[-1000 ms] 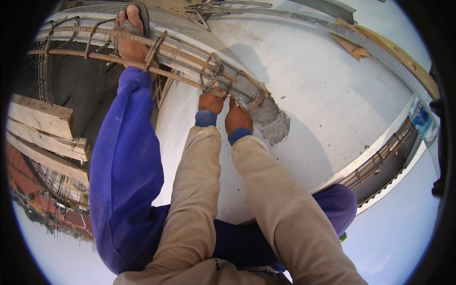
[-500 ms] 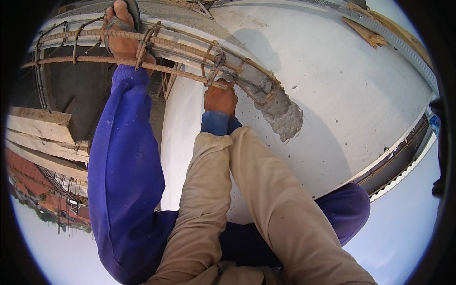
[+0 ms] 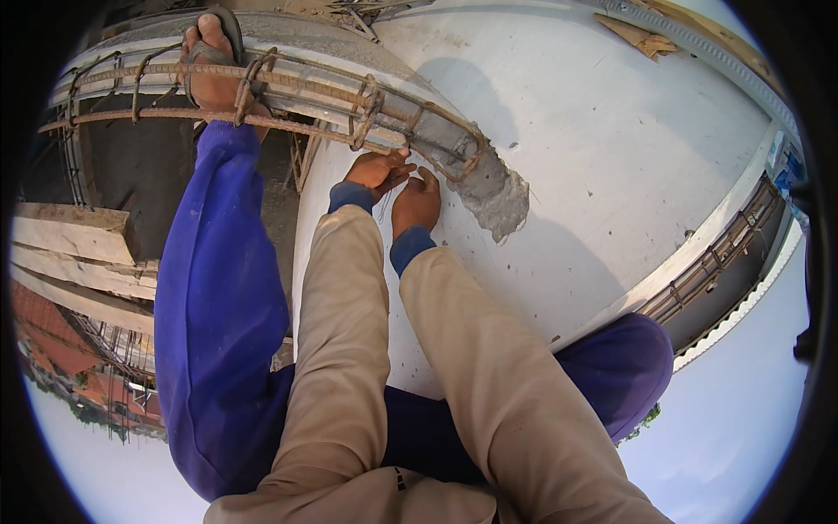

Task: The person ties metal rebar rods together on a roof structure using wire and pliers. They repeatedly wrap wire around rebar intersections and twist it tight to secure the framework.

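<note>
Where the right hand (image 3: 417, 206) curls: apart from the left hand (image 3: 374, 172) that hid it half a second earlier, apparently gaining finger room; either grip unclear.
Rebar cage (image 3: 368, 106): just beside left hand, crossing left edge of white slab (image 3: 594, 166).

Boards (image 3: 78, 234) left (rebar cage (image 3: 301, 82) ahead).

Anything held between the left hand (image 3: 372, 172) and the right hand (image 3: 415, 210) was too small to be made out. The rebar cage (image 3: 305, 85) was cut off at left by the dark rim (image 3: 19, 79), a blue-and-white package (image 3: 791, 168) was cropped at right, and the purple trousers (image 3: 223, 306) were partly hidden by beige sleeves (image 3: 343, 293).
</note>
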`<state>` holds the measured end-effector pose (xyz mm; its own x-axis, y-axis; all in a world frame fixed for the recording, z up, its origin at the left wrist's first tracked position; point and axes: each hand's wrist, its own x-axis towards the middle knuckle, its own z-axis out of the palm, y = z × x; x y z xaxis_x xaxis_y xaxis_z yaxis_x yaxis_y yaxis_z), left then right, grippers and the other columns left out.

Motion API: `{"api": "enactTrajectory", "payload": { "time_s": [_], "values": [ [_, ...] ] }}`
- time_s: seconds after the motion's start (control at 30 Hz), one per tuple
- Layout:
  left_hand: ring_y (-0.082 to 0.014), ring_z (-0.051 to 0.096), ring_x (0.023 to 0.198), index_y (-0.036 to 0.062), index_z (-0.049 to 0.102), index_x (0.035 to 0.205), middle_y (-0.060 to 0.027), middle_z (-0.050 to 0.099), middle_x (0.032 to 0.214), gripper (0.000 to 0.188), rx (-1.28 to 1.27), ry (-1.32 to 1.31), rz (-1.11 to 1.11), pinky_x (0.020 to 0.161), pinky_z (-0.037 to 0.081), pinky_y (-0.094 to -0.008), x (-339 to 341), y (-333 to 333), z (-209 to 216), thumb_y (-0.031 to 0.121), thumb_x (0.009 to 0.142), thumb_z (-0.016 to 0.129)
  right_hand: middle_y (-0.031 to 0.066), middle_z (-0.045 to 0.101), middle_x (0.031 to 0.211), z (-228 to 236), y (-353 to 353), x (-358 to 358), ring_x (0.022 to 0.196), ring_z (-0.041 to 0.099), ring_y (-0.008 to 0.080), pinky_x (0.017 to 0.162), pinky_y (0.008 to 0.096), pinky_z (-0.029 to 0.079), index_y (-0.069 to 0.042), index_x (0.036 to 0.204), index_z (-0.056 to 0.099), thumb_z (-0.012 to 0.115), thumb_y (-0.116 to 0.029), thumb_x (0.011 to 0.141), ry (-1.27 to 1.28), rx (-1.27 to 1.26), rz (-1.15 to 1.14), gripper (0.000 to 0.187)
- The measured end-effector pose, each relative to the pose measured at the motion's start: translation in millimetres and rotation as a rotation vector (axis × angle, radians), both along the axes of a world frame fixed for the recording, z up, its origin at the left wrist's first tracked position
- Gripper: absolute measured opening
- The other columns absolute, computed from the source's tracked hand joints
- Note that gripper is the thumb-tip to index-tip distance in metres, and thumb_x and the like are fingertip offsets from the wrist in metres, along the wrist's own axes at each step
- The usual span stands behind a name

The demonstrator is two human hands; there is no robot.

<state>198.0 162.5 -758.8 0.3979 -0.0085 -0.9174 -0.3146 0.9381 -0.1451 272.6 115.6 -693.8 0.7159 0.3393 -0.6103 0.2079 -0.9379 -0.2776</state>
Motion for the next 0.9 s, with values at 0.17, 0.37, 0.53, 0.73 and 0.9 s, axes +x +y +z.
{"api": "enactTrajectory", "payload": {
  "time_s": [0.17, 0.37, 0.53, 0.73, 0.9],
  "values": [
    [-0.0119, 0.043, 0.055, 0.0082, 0.072, 0.109, 0.0026, 0.051, 0.072, 0.025, 0.078, 0.157, -0.138, 0.054, 0.041, -0.0275, 6.9, -4.0, -3.3, 0.025, 0.092, 0.078, 0.0113, 0.063, 0.099, 39.2, 50.5, 17.9, 0.092, 0.062, 0.0246, 0.087, 0.0363, 0.049, 0.004, 0.114, 0.063, 0.053, -0.026, 0.099, -0.017, 0.502, -0.484, 0.034],
    [-0.0118, 0.039, 0.055, 0.006, 0.07, 0.098, 0.002, 0.048, 0.068, 0.028, 0.29, 0.329, -0.297, 0.051, 0.036, -0.029, 12.9, 2.9, 1.2, 0.032, 0.093, 0.077, 0.0007, 0.051, 0.066, 47.5, 93.1, 59.1, 0.062, 0.054, 0.016, 0.062, 0.0318, 0.046, -0.001, 0.099, 0.063, 0.055, -0.037, 0.102, 0.614, 0.361, -0.44, 0.037],
    [-0.0122, 0.033, 0.056, 0.0084, 0.066, 0.092, 0.0041, 0.042, 0.069, 0.029, -0.036, 0.119, -0.137, 0.05, 0.031, -0.0286, 6.8, 2.6, 2.3, 0.037, 0.096, 0.073, 0.0075, 0.059, 0.067, 35.3, 104.3, 25.9, 0.059, 0.057, 0.0221, 0.058, 0.0375, 0.046, 0.002, 0.09, 0.066, 0.052, -0.037, 0.103, 0.008, 0.257, -0.139, 0.043],
    [-0.0141, 0.04, 0.061, 0.0089, 0.064, 0.099, 0.0031, 0.047, 0.072, 0.03, -0.24, -0.144, 0.326, 0.055, 0.037, -0.0303, 10.0, -16.3, -2.0, 0.038, 0.1, 0.067, 0.0261, 0.068, 0.077, 57.1, 115.1, 5.2, 0.071, 0.071, 0.037, 0.069, 0.0476, 0.056, 0.01, 0.088, 0.059, 0.042, -0.033, 0.106, -0.12, 0.128, 0.036, 0.049],
    [-0.0116, 0.029, 0.057, 0.0136, 0.058, 0.085, 0.0047, 0.038, 0.067, 0.022, -0.272, 0.012, 0.395, 0.051, 0.028, -0.0285, 26.0, -8.8, -3.1, 0.028, 0.097, 0.07, 0.0294, 0.069, 0.081, 49.8, 119.1, 0.3, 0.079, 0.07, 0.0458, 0.072, 0.0514, 0.056, 0.009, 0.092, 0.061, 0.042, -0.031, 0.106, -0.31, 0.14, 0.102, 0.046]
  ]
}}
